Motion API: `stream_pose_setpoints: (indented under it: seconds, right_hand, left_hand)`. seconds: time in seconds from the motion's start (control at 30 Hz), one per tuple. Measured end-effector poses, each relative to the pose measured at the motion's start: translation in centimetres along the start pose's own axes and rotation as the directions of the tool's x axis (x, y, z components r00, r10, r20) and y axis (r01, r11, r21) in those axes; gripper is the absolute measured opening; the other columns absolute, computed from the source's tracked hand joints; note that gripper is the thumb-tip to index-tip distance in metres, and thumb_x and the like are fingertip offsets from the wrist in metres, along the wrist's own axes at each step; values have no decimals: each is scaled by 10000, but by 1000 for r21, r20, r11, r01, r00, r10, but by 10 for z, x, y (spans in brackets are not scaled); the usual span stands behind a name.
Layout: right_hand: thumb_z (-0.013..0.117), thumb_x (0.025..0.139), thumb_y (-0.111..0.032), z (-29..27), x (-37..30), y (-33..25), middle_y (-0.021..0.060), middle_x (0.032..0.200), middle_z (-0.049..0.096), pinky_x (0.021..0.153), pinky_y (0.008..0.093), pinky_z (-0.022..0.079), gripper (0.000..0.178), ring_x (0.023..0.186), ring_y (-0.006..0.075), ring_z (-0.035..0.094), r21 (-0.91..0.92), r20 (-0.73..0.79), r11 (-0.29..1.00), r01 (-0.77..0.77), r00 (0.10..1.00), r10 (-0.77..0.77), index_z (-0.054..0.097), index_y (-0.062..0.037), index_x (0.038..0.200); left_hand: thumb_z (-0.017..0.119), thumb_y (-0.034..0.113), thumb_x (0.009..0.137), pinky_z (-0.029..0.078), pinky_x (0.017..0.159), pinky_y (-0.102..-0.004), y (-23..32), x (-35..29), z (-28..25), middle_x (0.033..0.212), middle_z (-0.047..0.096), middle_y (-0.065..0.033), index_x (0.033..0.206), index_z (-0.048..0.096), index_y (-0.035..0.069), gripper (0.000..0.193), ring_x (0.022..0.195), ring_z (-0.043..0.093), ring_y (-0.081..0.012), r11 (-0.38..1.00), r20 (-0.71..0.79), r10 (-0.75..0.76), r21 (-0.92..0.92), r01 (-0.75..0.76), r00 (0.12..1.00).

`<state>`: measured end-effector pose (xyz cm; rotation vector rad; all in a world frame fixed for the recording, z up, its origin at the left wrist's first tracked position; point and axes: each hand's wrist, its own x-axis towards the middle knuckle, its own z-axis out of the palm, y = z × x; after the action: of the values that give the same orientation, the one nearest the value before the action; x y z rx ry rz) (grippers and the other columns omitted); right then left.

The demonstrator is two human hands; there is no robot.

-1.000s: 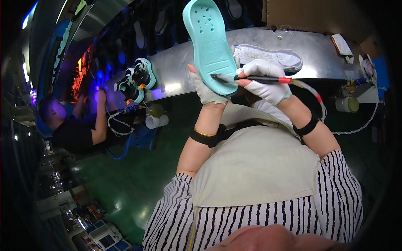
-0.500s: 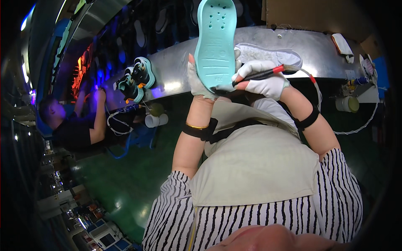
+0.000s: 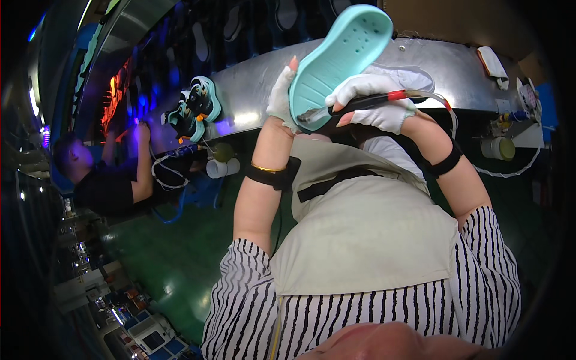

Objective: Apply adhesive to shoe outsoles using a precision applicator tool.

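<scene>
A mint-green shoe sole slants up to the right above the bench, its hollow side with small holes facing me. My left hand, in a white fingerless glove, grips the sole by its lower left edge, thumb pointing up. In my gloved right hand is a brush with a black and red handle and a tube running off its rear end. The brush's bristles touch the sole's lower end. Behind my right hand, a white shoe piece rests on the bench, partly hidden.
The metal bench curves across in front of me. A black and mint pair of shoes stands at left, near a person in dark clothes. White cloth and a round pot are at right. Shoe parts hang on a dark rack behind.
The sole has swung from nearly upright to a slant, its top end moving right. My left hand has shifted slightly left. The brush still sits at the lower end.
</scene>
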<state>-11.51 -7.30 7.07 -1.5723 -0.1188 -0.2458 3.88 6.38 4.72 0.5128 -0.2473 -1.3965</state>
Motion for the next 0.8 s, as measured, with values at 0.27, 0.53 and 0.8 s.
stream_pose_setpoints:
  seconds: [0.27, 0.53, 0.8]
  right_hand:
    - [734, 635, 40, -24, 6, -23, 72, 901, 655, 771, 271, 489, 192, 840, 161, 613, -212, 189, 967, -140, 965, 181, 635, -36, 782]
    - [744, 618, 48, -50, 12, -29, 70, 860, 657, 786, 286, 495, 211, 822, 179, 620, -372, 207, 920, -120, 956, 208, 644, -33, 786]
    - [712, 738, -72, -6, 0, 5, 10, 847, 627, 736, 235, 458, 141, 803, 79, 569, -15, -193, 992, -128, 973, 122, 639, -55, 858]
  left_hand:
    - [461, 478, 872, 525, 714, -362, 9, 0, 8, 1020, 614, -132, 1188, 504, 35, 546, 847, 624, -241, 941, -284, -162, 243, 234, 945]
    - [480, 451, 866, 518, 759, -379, 14, 3, 1, 1052, 603, -129, 1194, 501, 53, 517, 891, 614, -245, 915, -398, -94, 328, 237, 913]
    - [332, 549, 884, 480, 858, -453, -18, 0, 14, 1182, 520, -199, 1286, 391, 9, 676, 1010, 565, -343, 966, -126, 239, -66, -249, 963]
